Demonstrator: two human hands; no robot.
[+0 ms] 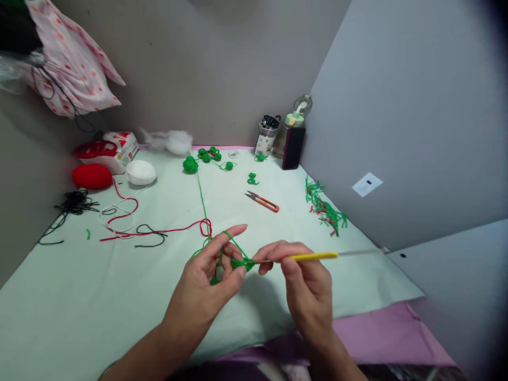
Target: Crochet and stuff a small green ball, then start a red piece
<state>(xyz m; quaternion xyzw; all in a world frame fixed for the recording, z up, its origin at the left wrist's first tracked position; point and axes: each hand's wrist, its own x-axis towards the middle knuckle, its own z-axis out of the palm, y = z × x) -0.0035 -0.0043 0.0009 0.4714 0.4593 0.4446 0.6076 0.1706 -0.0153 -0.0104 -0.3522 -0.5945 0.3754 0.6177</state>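
Observation:
My left hand point(210, 275) pinches a small green crochet piece point(240, 262) between thumb and middle fingers, with green yarn point(203, 203) looped over its raised forefinger. That yarn runs back to a green yarn ball point(190, 165). My right hand point(301, 275) grips a yellow-handled crochet hook point(313, 257) whose tip sits in the green piece. Both hands hover just above the pale green tablecloth point(79, 296).
Orange thread snips point(262, 201) lie behind the hands. Green yarn scraps point(323, 209) pile at the right wall. Small green crochet balls point(210, 154), a red yarn ball point(92, 176), a white yarn ball point(141, 172), loose red and black threads point(130, 230), a pen cup point(266, 136) and a bottle point(296, 140) stand further back.

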